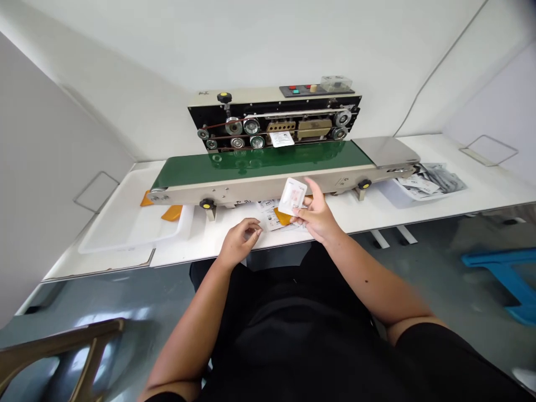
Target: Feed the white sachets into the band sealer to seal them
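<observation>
A small white packet (293,196) with pale red print is pinched between the thumb and fingers of my right hand (320,216), raised in front of the conveyor's front edge. My left hand (240,240) hovers by the table's front edge, fingers loosely curled, a gap to the thumb, nothing visible in it. Between and behind my hands, printed white packets (266,207) and an orange-yellow piece (283,217) lie on the table, partly hidden by the right hand. Another white packet (281,139) sits in the band sealing machine (274,125), above the green conveyor belt (259,163).
At left, a white tray (125,209) holds orange-yellow pieces (171,213). A white bin (402,192) with many packets (439,177) stands right, partly under the conveyor's end. Black knobs (206,204) stick out from the conveyor frame. A blue stool (502,268) stands on the floor.
</observation>
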The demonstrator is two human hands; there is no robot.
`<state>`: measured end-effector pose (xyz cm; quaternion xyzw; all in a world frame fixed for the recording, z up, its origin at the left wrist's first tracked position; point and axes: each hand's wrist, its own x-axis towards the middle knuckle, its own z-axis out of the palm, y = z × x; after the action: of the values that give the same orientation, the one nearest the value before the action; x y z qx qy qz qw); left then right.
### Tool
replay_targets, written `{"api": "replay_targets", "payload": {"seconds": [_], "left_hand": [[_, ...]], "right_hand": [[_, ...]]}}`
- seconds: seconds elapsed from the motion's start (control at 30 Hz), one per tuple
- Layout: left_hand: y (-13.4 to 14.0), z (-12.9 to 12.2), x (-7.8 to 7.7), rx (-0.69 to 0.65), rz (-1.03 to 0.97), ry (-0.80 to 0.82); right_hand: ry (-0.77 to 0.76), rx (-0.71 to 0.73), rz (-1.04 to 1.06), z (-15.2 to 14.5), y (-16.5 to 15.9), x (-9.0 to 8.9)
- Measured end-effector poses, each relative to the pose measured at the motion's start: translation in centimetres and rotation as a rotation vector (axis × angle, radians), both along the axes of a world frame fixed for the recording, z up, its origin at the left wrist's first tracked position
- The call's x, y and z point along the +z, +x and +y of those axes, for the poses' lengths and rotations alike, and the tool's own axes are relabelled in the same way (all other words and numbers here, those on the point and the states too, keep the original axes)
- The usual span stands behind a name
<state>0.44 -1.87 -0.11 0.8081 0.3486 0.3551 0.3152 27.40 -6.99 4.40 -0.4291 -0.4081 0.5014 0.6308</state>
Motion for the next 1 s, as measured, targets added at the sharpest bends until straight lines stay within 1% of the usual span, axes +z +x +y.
{"api": "replay_targets", "payload": {"seconds": [0.13,0.2,0.23,0.33,0.47,0.53,0.57,0.63,0.67,0.73,0.8,0.9,1.0], "left_hand": [[0.0,0.1,0.0,0.011,0.019,-0.018],[0.0,0.2,0.0,0.017,0.024,-0.022],[0.0,0.2,0.0,0.018,0.025,-0.019],[0.0,0.3,-0.1,0.023,0.034,-0.008],[0.0,0.4,-0.2,0.030,0.053,0.010],[0.1,0.5,-0.3,0.034,0.061,0.020],[0.1,0.5,-0.4,0.037,0.067,0.025],[0.1,0.5,-0.4,0.043,0.079,0.041],[0.1,0.6,-0.5,0.046,0.086,0.050],[0.1,0.6,-0.5,0.047,0.095,0.063],[0.1,0.7,-0.4,0.044,0.088,0.057],[0.0,0.8,-0.2,0.041,0.059,0.027],[0.0,0.8,0.0,0.050,0.059,0.027]], "right_hand": [[0.079,0.057,0.030,-0.7,3.3,1.8],[0.088,0.034,0.032,-0.6,4.8,2.5],[0.091,-0.006,0.025,-0.3,5.5,2.7],[0.131,-0.222,-0.061,1.0,8.6,3.5],[0.242,-0.606,-0.330,3.9,14.9,5.4],[0.274,-0.778,-0.544,5.3,18.1,6.6],[0.264,-0.853,-0.675,5.9,19.6,7.2],[0.186,-0.973,-0.950,6.9,21.7,8.2],[0.129,-1.009,-1.077,7.4,22.4,8.6],[0.023,-1.028,-1.283,8.3,23.1,9.1],[-0.029,-0.985,-1.440,9.3,23.1,9.4],[-0.025,-0.881,-1.617,10.7,22.5,9.4],[0.034,-0.770,-1.722,11.9,21.6,9.3]]}}
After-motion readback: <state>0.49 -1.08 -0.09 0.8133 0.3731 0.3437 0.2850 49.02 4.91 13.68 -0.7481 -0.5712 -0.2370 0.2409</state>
